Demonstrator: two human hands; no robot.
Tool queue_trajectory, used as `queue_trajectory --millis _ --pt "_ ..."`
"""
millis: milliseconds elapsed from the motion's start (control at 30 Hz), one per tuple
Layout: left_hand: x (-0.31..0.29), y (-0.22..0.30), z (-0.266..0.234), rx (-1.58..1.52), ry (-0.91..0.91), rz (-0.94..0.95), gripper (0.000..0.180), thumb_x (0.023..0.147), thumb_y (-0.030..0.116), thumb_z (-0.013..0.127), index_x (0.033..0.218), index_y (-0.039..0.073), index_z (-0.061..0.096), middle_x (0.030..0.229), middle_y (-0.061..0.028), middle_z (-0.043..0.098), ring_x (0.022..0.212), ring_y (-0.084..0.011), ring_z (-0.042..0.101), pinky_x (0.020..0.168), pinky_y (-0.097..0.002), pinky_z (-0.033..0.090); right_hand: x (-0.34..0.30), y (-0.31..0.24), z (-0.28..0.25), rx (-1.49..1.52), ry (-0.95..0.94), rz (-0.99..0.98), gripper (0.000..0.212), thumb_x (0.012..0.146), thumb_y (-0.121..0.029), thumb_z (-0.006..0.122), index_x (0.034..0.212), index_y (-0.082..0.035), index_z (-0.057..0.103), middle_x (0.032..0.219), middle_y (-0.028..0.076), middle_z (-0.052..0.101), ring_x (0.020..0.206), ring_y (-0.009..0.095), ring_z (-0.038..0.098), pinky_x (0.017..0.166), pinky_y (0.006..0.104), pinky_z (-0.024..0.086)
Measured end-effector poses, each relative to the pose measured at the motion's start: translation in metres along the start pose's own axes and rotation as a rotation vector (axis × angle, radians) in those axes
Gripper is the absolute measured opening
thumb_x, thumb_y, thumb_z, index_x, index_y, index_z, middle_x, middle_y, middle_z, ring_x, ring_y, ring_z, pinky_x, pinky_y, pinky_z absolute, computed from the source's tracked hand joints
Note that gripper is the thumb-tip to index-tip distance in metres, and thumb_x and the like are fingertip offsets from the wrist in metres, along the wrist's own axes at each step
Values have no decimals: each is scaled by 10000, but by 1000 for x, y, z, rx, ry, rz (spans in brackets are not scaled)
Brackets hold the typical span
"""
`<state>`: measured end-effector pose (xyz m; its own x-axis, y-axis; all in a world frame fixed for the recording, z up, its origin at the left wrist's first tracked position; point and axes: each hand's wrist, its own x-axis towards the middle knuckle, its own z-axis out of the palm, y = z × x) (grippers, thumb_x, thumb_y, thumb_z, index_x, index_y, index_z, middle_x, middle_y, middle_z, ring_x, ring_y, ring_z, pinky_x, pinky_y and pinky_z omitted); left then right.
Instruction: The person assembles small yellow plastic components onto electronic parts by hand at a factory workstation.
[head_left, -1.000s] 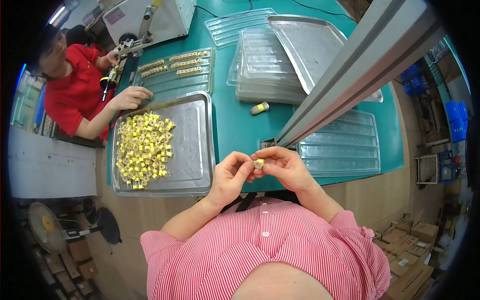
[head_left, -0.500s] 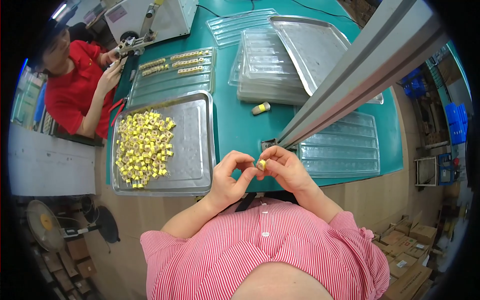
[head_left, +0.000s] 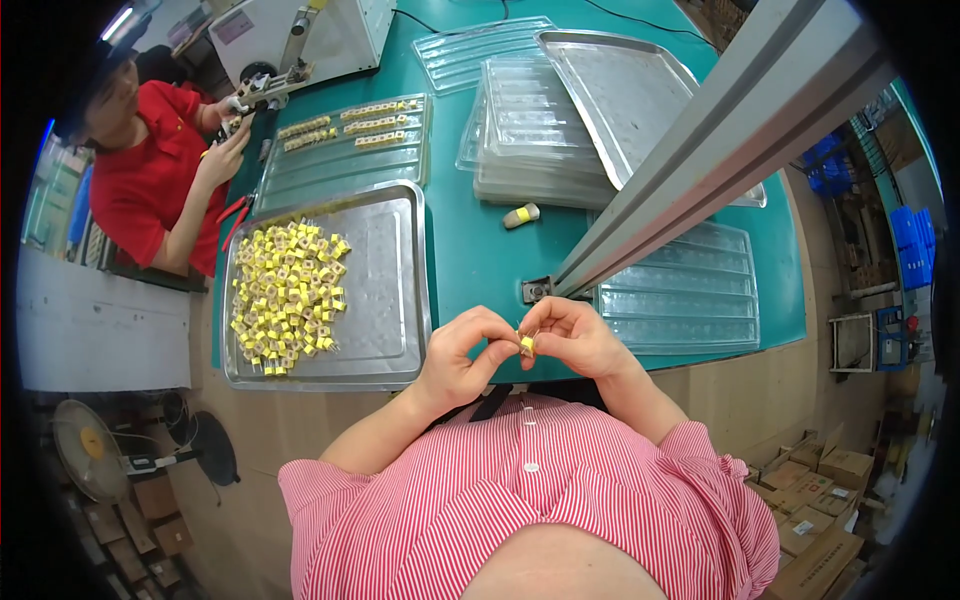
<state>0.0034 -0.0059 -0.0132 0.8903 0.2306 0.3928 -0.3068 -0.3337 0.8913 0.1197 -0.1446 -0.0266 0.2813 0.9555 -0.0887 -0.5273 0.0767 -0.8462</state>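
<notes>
A small yellow-taped coil (head_left: 527, 345) is pinched between the fingertips of my right hand (head_left: 572, 338), just in front of my body. My left hand (head_left: 468, 350) meets it from the other side, thumb and forefinger closed at the coil's left edge. Thin pins on the coil are too small to make out clearly. To the left of my hands, a metal tray (head_left: 390, 290) holds a heap of similar yellow-taped coils (head_left: 285, 295) on its left half.
A grey metal post (head_left: 690, 170) rises at the right, its foot bolted near my hands. Clear plastic trays (head_left: 680, 300) and a metal tray (head_left: 630, 100) lie beyond. A yellow-banded cylinder (head_left: 521, 216) rests on the green table. At far left a co-worker (head_left: 160, 170) handles something beside a machine.
My left fingers have closed in against the coil, which has shifted slightly toward me and turned in my grip. The co-worker's hands have moved a little.
</notes>
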Motion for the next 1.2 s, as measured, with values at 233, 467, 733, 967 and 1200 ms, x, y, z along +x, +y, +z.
queue_trajectory --millis 233,467,733,967,1200 --pt "-1 4 -3 -448 -109 -383 69 753 40 542 751 -26 520 713 -89 507 630 -126 506 566 -228 408 0 -9 -3 -109 -80 30 160 759 20 495 919 30 491 794 100 560 685 174 580 647 282 479" --pt "1 9 3 51 -8 -8 90 713 30 587 765 -12 527 715 -86 529 612 -165 505 571 -242 410 5 0 3 147 64 -4 274 790 -35 500 1051 19 434 862 93 552 755 170 576 676 281 486" --pt "-4 3 7 -65 55 -62 117 724 32 595 786 -17 509 731 -79 532 646 -154 520 575 -235 423 3 9 1 260 54 6 184 755 -9 538 922 20 465 851 102 554 737 178 576 660 286 488" --pt "-6 0 3 -709 -116 -620 137 787 105 547 777 12 446 768 -70 520 647 -127 524 556 -211 436 0 3 2 50 -8 -5 181 730 16 554 885 13 461 838 116 554 707 179 572 645 287 478" --pt "-7 4 6 -708 -18 -551 117 774 75 531 807 25 430 788 -67 512 690 -123 521 558 -209 433 3 9 5 200 17 -86 195 735 28 542 908 -2 457 845 109 552 763 163 551 686 270 462"
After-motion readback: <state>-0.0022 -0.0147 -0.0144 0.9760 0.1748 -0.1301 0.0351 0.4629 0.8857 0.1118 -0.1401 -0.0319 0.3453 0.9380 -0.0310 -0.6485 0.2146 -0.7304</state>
